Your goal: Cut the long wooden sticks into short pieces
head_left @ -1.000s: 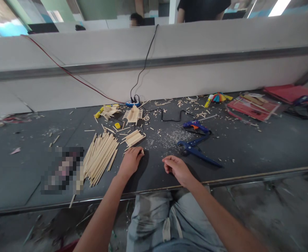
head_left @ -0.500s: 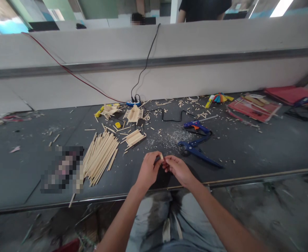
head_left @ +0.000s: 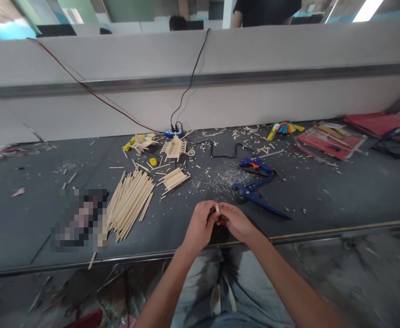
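Close together above the table's front edge, my left hand [head_left: 201,226] and my right hand [head_left: 235,222] both have their fingers closed around a small piece of wooden stick [head_left: 217,208]. Only its pale end shows; the fingers hide the rest. To the left lies a pile of wooden sticks [head_left: 131,205]. Beyond the hands sits a small flat panel of glued sticks [head_left: 174,179]. On the right, a blue pipe cutter [head_left: 259,200] lies with its handles spread, and behind it a blue glue gun [head_left: 256,165] rests on its side.
Two small stick models [head_left: 174,148] stand near a blue power socket [head_left: 173,133] at the back. Wood offcuts and glue crumbs [head_left: 220,181] are scattered over the dark table [head_left: 322,196]. Red packets [head_left: 332,141] lie back right. A person [head_left: 267,13] stands beyond the partition.
My left hand has moved slightly right, and the two hands are now pressed closer together. The small stick piece has shifted right and down a little between the fingers.
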`<state>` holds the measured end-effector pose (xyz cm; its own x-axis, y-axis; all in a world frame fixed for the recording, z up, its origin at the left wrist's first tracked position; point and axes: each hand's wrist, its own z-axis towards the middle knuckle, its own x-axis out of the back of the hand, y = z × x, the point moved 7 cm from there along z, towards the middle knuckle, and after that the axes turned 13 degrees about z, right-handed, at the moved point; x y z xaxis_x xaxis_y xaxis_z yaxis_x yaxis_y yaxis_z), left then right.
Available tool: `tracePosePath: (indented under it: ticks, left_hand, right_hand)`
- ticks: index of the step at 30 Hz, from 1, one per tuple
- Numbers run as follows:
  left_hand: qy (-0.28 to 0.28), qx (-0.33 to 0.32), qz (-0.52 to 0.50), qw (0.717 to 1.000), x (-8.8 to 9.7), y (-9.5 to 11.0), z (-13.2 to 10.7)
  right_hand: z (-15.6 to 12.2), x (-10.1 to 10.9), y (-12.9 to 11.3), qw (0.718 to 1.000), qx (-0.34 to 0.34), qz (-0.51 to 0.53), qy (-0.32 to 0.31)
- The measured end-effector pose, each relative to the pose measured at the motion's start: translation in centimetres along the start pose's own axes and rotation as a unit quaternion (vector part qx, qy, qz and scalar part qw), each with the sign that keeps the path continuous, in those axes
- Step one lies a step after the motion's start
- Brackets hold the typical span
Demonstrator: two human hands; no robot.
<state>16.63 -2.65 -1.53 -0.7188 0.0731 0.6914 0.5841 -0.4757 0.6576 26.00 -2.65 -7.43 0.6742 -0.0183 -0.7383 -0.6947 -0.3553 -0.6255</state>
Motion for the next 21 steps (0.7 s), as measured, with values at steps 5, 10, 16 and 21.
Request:
tracePosePath:
  ticks: [5, 10, 16, 21]
  left_hand:
    - [-0.015, -0.002, 0.002, 1.0, 0.2, -0.7, -0.3]
    - [-0.037, -0.005, 0.008, 0.999, 0.3, -1.3, -0.7]
    - [-0.028, -0.01, 0.011, 0.999, 0.2, -1.5, -1.0]
    - [-0.027, -0.012, 0.008, 1.0, 0.0, -1.7, -1.1]
  right_hand:
    - [0.0, 0.0, 0.1, 1.0, 0.014, 0.003, 0.007]
    - [0.0, -0.2, 0.2, 0.999, 0.026, -0.04, 0.01]
    - [0.3, -0.1, 0.3, 0.995, 0.037, -0.095, 0.016]
    - [0.3, 0.2, 0.3, 0.989, 0.041, -0.142, 0.03]
